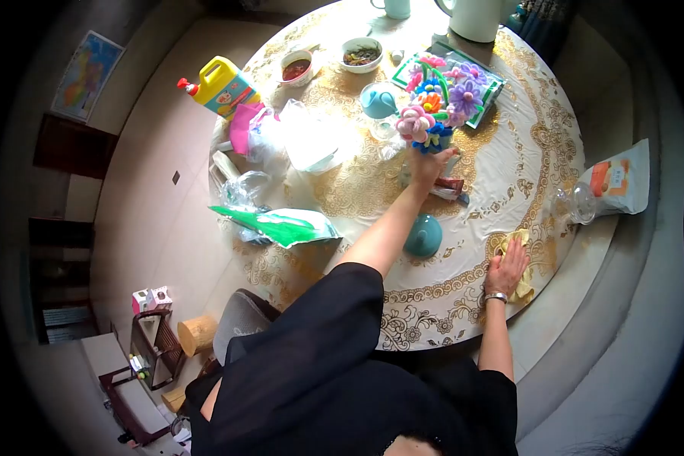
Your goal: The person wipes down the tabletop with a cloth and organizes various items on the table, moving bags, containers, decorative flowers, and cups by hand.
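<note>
2 hands are working. Right hand (509, 262) is pressing the yellow cloth (523, 287) flat at the tabletop's right edge, fingers extended, not clenched. Left hand (427, 166) is grasping the flower bouquet (437, 99) by its base, upper centre. Progress, my read: partway; 2 food bowls (362, 69) up top and a green bag (281, 226) at left are occupying unwiped-looking areas. Gold-patterned tablecloth (501, 190) is covering the round table; poster (87, 76) is hanging upper left.
</note>
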Demonstrator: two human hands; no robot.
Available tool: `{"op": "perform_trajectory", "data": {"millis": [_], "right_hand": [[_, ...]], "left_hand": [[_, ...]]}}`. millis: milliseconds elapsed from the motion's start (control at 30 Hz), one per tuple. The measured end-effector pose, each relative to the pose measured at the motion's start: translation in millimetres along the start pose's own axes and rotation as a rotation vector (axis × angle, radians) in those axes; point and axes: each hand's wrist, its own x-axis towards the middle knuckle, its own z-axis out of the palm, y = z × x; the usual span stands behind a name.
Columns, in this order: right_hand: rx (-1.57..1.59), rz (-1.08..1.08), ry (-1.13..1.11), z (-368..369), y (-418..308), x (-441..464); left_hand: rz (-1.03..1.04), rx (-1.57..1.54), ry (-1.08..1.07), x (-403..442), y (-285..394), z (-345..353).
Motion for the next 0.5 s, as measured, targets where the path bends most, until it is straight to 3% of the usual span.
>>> {"op": "perform_trajectory", "data": {"millis": [100,133,200,300,367,400,500], "right_hand": [[-0.009,-0.006,0.005,0.4,1.2,-1.0],[-0.007,-0.002,0.002,0.8,1.7,-1.7],[-0.004,0.002,0.010,1.8,1.4,-1.4],[-0.004,0.025,-0.006,-3.6,-1.8,-1.3],[0.006,0.027,-0.032,-4.6,-2.4,-0.5],[0.022,0.037,-0.028,-5.4,-3.0,-0.1],[0.032,0.040,-0.028,-6.5,-3.1,0.7]], "left_hand": [[-0.151,-0.013,-0.113,1.2,-44.1,9.4],[-0.249,-0.226,-0.151,-2.1,-59.1,13.9],[-0.159,-0.041,-0.144,-2.4,-85.3,18.2],[-0.045,0.028,-0.166,4.4,-72.6,17.9],[-0.058,0.155,-0.265,6.8,-82.0,14.1],[-0.100,-0.129,-0.296,6.6,-89.1,13.4],[-0.133,-0.304,-0.268,7.2,-81.6,14.7]]}}
